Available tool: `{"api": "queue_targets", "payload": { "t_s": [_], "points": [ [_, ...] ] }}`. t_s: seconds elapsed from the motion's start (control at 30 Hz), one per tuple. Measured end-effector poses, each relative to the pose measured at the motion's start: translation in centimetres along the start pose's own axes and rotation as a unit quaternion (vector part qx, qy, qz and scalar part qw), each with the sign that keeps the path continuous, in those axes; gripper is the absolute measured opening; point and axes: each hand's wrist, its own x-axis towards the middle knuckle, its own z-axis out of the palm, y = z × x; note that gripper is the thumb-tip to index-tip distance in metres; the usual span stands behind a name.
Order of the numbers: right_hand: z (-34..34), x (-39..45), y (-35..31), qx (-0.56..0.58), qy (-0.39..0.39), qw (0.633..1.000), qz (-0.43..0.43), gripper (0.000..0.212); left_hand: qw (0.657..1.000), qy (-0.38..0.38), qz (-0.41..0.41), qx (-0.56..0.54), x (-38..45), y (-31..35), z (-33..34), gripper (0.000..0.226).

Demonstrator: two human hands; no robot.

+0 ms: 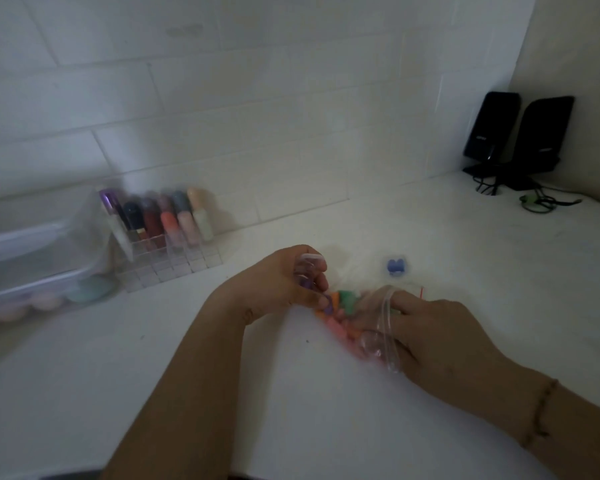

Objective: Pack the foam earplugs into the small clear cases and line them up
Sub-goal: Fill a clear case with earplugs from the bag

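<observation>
A clear plastic bag (378,327) full of orange, green and pink foam earplugs (340,306) lies on the white counter. My right hand (430,334) grips the bag from the right, its fingers curled over the plastic. My left hand (291,282) holds a small clear case (309,271) in its curled fingers and pinches a purple earplug (328,308) at the bag's left edge. A second small clear case (396,267) with blue earplugs inside stands on the counter just beyond the bag. The picture is blurred.
A clear divided organizer with several coloured tubes (167,230) stands at the back left beside a clear lidded box (32,265). Two black speakers (520,140) with cables sit in the far right corner. A tiled wall rises behind the counter.
</observation>
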Motion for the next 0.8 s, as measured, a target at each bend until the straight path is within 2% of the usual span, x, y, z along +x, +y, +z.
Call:
{"api": "queue_targets", "payload": {
  "t_s": [0.27,0.37,0.53,0.6,0.67,0.73,0.8],
  "points": [
    [-0.8,0.6,-1.1,0.029,0.042,0.998,0.041,0.048,0.999,0.016,0.051,0.005,0.2,0.7,0.8,0.032],
    [-1.2,0.8,-1.4,0.001,0.066,0.997,0.049,0.04,0.998,0.011,0.065,0.002,0.3,0.8,1.0,0.03],
    [-1.4,1.1,-1.4,-0.012,0.018,0.993,0.118,0.04,0.996,0.004,0.083,-0.02,0.4,1.1,1.8,0.027],
    [-1.8,1.3,-1.4,-0.029,0.007,0.992,0.126,0.027,0.996,0.002,0.089,-0.03,0.5,1.2,2.1,0.028],
    [-2.2,1.6,-1.6,-0.083,-0.059,0.982,0.162,0.014,0.995,-0.003,0.092,-0.044,0.6,1.2,2.4,0.028],
    [-1.3,1.5,-0.9,-0.109,-0.106,0.971,0.186,0.014,0.994,-0.013,0.09,-0.058,0.7,1.2,2.7,0.028],
    [-1.2,1.7,-0.7,-0.105,-0.057,0.97,0.213,0.018,0.993,-0.019,0.088,-0.07,0.8,1.2,2.9,0.029]
  ]
}}
